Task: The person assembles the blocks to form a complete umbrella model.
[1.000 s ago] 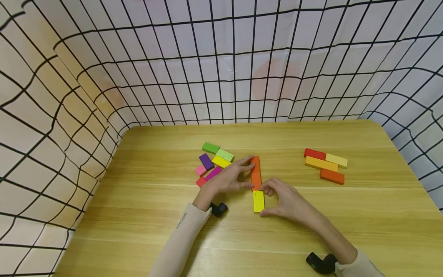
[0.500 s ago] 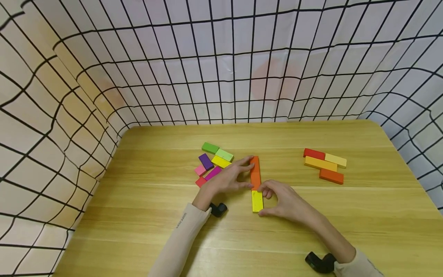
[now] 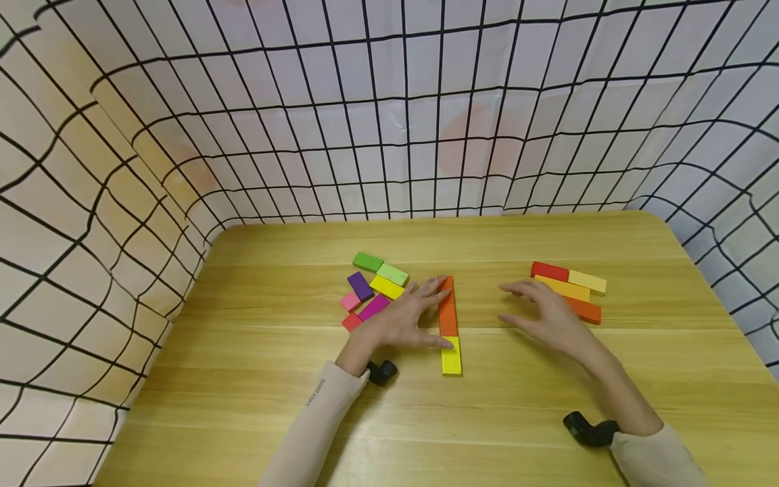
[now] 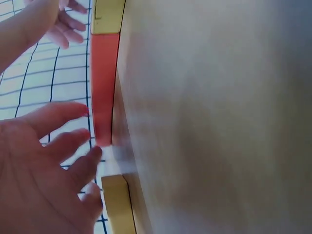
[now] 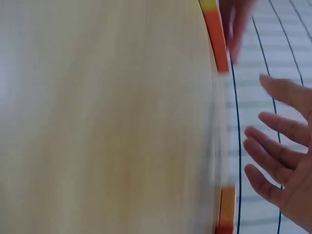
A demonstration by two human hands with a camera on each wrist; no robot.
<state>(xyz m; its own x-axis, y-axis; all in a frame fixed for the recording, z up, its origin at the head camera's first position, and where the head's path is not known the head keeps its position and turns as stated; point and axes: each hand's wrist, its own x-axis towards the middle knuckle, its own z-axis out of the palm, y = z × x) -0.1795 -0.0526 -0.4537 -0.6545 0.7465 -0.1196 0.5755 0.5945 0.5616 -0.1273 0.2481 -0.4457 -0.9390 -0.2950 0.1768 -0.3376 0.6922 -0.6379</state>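
In the head view a long orange block (image 3: 447, 312) lies end to end with a short yellow block (image 3: 451, 364) in the middle of the table. My left hand (image 3: 398, 321) spreads over their left side, its fingertips at the orange block's far end and its thumb over the yellow block. In the left wrist view those fingers look straight and grip nothing; contact is hard to tell. My right hand (image 3: 554, 321) hovers with parted fingers and nothing in it, just left of a group holding a red block (image 3: 550, 271), an amber block (image 3: 569, 289) and a dark orange block (image 3: 585, 311).
A pale yellow block (image 3: 587, 282) completes the right group. Left of my left hand lie several coloured blocks, among them a green block (image 3: 368, 262), a purple block (image 3: 360, 287) and a magenta block (image 3: 374, 308). A black-gridded white cloth (image 3: 377, 122) rises behind the table (image 3: 274, 270).
The right hand has let go of the yellow block and moved right, towards the right group. The yellow block has shifted slightly left, in line with the orange one. The left thumb has slid nearer.
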